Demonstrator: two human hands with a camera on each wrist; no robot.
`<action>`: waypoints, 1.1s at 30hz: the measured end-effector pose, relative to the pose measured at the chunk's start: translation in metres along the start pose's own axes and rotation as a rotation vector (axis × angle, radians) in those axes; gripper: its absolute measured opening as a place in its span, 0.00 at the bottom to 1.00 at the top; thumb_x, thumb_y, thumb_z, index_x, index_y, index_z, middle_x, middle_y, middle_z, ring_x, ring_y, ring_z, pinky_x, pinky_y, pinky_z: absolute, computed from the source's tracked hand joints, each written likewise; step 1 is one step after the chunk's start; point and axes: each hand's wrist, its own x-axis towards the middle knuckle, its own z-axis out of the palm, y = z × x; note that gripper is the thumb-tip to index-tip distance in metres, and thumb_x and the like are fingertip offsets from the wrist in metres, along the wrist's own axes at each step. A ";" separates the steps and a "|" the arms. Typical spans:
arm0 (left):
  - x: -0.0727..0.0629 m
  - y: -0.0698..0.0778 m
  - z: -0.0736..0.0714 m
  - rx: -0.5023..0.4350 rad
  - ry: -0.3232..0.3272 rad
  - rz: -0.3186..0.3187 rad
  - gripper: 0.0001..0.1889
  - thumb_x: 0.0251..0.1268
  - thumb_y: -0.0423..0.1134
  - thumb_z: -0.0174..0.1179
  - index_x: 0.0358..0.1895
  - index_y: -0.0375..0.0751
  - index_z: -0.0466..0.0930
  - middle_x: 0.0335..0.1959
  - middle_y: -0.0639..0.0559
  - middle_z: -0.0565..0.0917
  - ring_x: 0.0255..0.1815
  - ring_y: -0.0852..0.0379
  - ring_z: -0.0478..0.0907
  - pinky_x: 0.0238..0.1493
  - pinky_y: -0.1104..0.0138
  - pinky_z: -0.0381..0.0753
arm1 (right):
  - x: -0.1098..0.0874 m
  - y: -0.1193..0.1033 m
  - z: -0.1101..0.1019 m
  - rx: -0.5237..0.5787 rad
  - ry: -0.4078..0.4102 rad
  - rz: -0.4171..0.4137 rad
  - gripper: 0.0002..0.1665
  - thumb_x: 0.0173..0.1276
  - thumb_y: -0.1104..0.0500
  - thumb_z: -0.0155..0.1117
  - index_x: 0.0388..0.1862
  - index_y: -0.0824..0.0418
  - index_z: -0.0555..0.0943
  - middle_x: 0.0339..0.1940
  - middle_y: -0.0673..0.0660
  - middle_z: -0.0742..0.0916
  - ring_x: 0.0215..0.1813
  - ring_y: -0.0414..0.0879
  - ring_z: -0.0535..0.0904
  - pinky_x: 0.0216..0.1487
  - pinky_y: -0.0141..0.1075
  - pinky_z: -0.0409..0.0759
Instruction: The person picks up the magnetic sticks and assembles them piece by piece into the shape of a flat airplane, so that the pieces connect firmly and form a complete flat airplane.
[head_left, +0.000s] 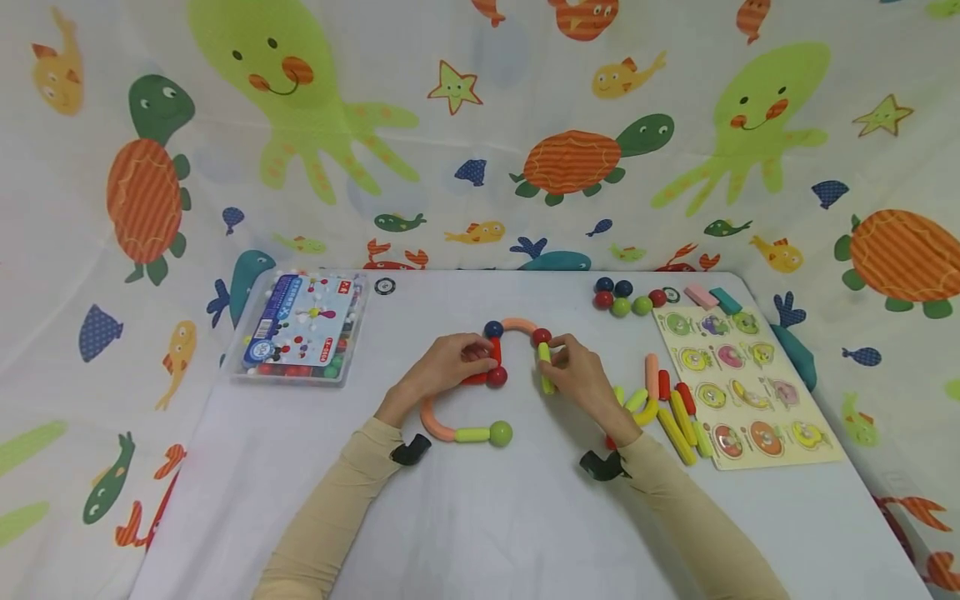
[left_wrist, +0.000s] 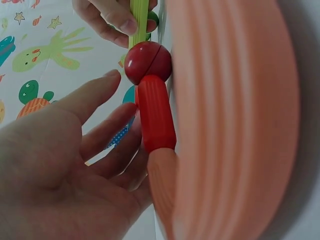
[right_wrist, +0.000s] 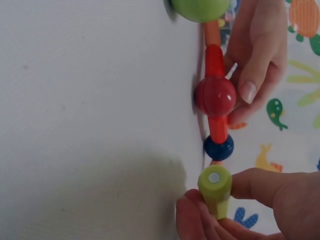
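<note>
A chain of magnetic rods and balls lies on the white table. My right hand [head_left: 579,373] pinches a light green rod [right_wrist: 215,192] between thumb and fingers; its far end meets a dark red ball [head_left: 541,336]. From that ball a peach curved rod [head_left: 517,323] runs to a dark blue ball [head_left: 492,329]. My left hand [head_left: 457,364] is beside the chain, fingertips right at the red rod [head_left: 496,351] under the blue ball, thumb apart. Below are another red ball [head_left: 497,377], a red rod [left_wrist: 157,115], a peach curve [head_left: 433,421], a green rod [head_left: 472,434] and a green ball [head_left: 500,433].
A clear plastic box [head_left: 300,325] of pieces stands at the back left. Loose balls [head_left: 621,307] lie at the back right, near a pink block [head_left: 701,296] and a teal block [head_left: 726,301]. Several loose rods [head_left: 677,427] lie beside a picture board [head_left: 750,392] at right.
</note>
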 end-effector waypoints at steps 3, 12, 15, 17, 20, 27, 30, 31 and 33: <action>-0.001 0.000 0.001 -0.008 -0.012 0.004 0.18 0.67 0.46 0.69 0.56 0.42 0.82 0.43 0.52 0.84 0.45 0.57 0.79 0.51 0.65 0.81 | 0.001 -0.001 0.000 -0.004 0.009 -0.002 0.26 0.71 0.52 0.67 0.63 0.60 0.73 0.45 0.61 0.86 0.38 0.49 0.80 0.33 0.33 0.79; -0.001 -0.001 0.001 -0.011 -0.051 0.035 0.14 0.65 0.46 0.70 0.50 0.48 0.83 0.39 0.56 0.84 0.41 0.58 0.79 0.46 0.68 0.80 | 0.005 0.000 0.001 -0.038 0.018 -0.011 0.27 0.71 0.53 0.66 0.63 0.62 0.73 0.47 0.63 0.87 0.39 0.50 0.81 0.34 0.33 0.79; -0.001 0.000 0.000 -0.019 -0.063 0.042 0.12 0.65 0.46 0.70 0.48 0.49 0.84 0.38 0.56 0.84 0.40 0.58 0.78 0.45 0.68 0.79 | 0.005 0.000 0.000 -0.050 0.018 -0.024 0.26 0.71 0.53 0.66 0.63 0.63 0.73 0.48 0.64 0.87 0.40 0.50 0.82 0.35 0.33 0.80; -0.001 0.000 0.000 -0.021 -0.069 0.039 0.11 0.65 0.46 0.70 0.47 0.50 0.84 0.38 0.56 0.84 0.40 0.58 0.78 0.44 0.69 0.79 | 0.005 0.000 0.000 -0.048 0.018 -0.022 0.26 0.71 0.53 0.66 0.63 0.63 0.73 0.48 0.64 0.87 0.40 0.50 0.82 0.35 0.33 0.80; -0.001 0.001 0.000 -0.018 -0.074 0.039 0.10 0.65 0.45 0.70 0.46 0.50 0.85 0.37 0.56 0.84 0.40 0.58 0.78 0.43 0.69 0.79 | 0.006 0.000 0.000 -0.044 0.015 -0.017 0.26 0.71 0.53 0.67 0.63 0.62 0.73 0.47 0.63 0.87 0.40 0.51 0.82 0.35 0.34 0.81; 0.000 0.000 0.000 -0.007 -0.076 0.051 0.10 0.66 0.45 0.70 0.46 0.49 0.85 0.36 0.57 0.84 0.39 0.58 0.78 0.42 0.69 0.78 | 0.007 -0.002 0.001 -0.058 0.009 -0.005 0.27 0.71 0.50 0.68 0.63 0.61 0.73 0.46 0.62 0.87 0.39 0.50 0.81 0.34 0.33 0.81; 0.000 0.000 0.000 -0.004 -0.075 0.048 0.10 0.66 0.45 0.70 0.47 0.49 0.85 0.37 0.56 0.84 0.39 0.58 0.78 0.43 0.69 0.78 | 0.009 -0.001 0.001 -0.082 0.015 -0.016 0.26 0.71 0.50 0.68 0.61 0.62 0.74 0.46 0.62 0.87 0.39 0.50 0.82 0.34 0.33 0.80; 0.000 0.000 0.000 -0.003 -0.075 0.044 0.10 0.66 0.45 0.70 0.47 0.49 0.85 0.37 0.57 0.84 0.39 0.58 0.78 0.43 0.69 0.79 | 0.009 0.000 0.000 -0.090 0.016 -0.018 0.26 0.71 0.50 0.68 0.61 0.62 0.74 0.46 0.62 0.88 0.39 0.50 0.82 0.34 0.33 0.80; 0.000 0.000 0.001 -0.003 -0.072 0.039 0.10 0.65 0.45 0.70 0.47 0.49 0.85 0.37 0.56 0.84 0.40 0.58 0.78 0.44 0.68 0.79 | 0.010 0.000 -0.001 -0.113 0.017 -0.021 0.27 0.71 0.49 0.68 0.61 0.62 0.75 0.46 0.62 0.88 0.39 0.50 0.82 0.35 0.34 0.80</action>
